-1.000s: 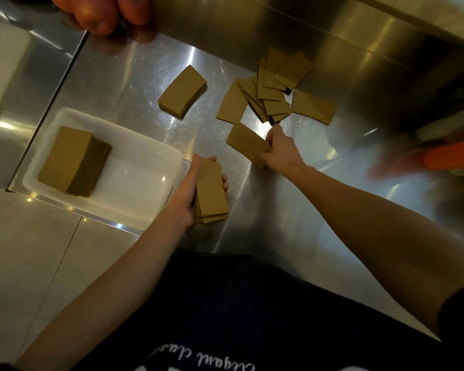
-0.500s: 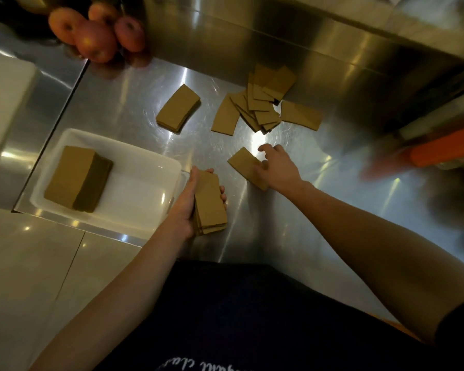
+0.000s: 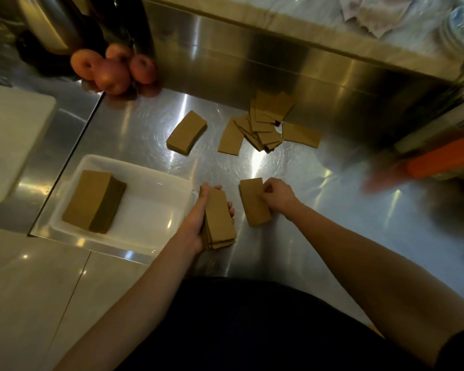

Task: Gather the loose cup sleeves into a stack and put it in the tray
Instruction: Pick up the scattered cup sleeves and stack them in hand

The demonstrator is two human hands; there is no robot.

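My left hand [image 3: 198, 220] grips a thin stack of brown cup sleeves [image 3: 220, 223] just right of the white tray [image 3: 145, 170]. My right hand [image 3: 277, 195] pinches a single sleeve [image 3: 253, 203] by its right edge, close beside the held stack. A thick stack of sleeves [image 3: 94, 200] lies in the tray's left half. Farther back on the steel counter sit a small stack [image 3: 186, 132] and a scattered pile of loose sleeves [image 3: 263, 124], with one sleeve [image 3: 302, 135] off to its right.
Red apples [image 3: 113, 70] sit at the back left corner. A white board [image 3: 8, 140] lies left of the counter. An orange object [image 3: 445, 159] is blurred at the right. A steel wall rises behind the loose pile.
My right hand has drawn one sleeve from near the loose pile toward me, to beside the stack in my left hand. The left hand and its stack have stayed put.
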